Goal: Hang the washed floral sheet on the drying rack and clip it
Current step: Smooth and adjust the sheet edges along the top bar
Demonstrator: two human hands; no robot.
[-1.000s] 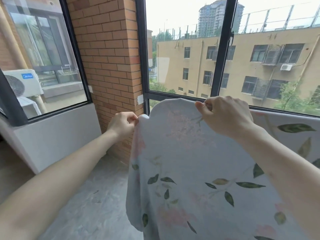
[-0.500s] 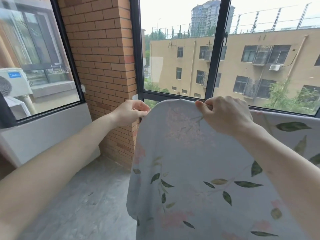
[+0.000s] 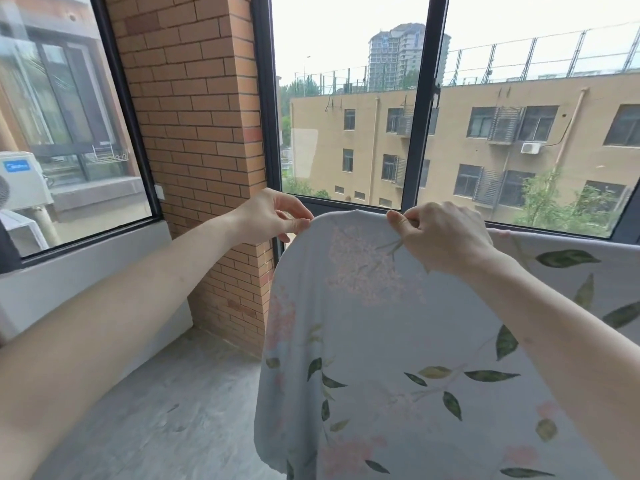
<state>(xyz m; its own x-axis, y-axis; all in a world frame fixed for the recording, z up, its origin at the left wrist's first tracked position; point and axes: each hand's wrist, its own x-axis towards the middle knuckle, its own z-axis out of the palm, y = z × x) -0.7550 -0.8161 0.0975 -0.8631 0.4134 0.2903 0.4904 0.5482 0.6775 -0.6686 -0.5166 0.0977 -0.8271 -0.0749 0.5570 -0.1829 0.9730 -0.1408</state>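
The floral sheet, pale blue-grey with pink blossoms and green leaves, hangs in front of me and drapes down past the bottom of the view. Its top edge runs level off to the right below the window. My left hand pinches the sheet's upper left corner between thumb and fingertips. My right hand grips the top edge a short way to the right, fingers curled over the fabric. The drying rack itself is hidden under the sheet. No clip is visible.
A brick pillar stands just left of the sheet. Dark-framed windows run behind it, with a grey sill at the left. The grey concrete floor lies below my left arm.
My left hand has risen and moved right along the sheet's corner, closer to my right hand. The right hand has kept its grip on the top edge.
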